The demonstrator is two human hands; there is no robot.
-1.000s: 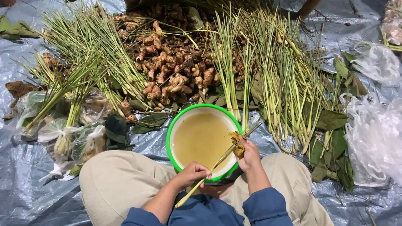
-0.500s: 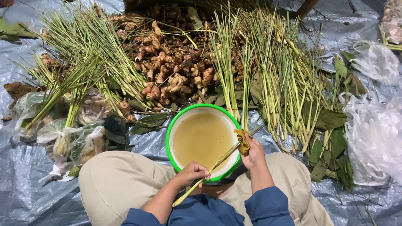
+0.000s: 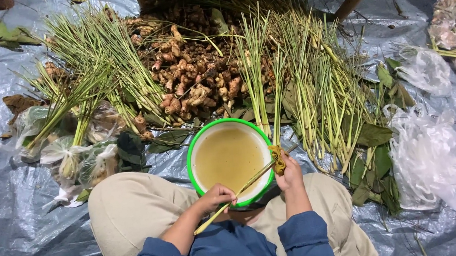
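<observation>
both hands over green-rimmed basin [image 3: 193,146] of murky water: left hand [image 3: 216,196] gripping lemongrass stalk [image 3: 242,188] at lower end, right hand [image 3: 290,174] closed on yellowish scrub pad [image 3: 278,159] on its upper part; one stalk in wash, big lemongrass piles [image 3: 321,96] & ginger heap [image 3: 193,77] on tarp apparently left.
</observation>
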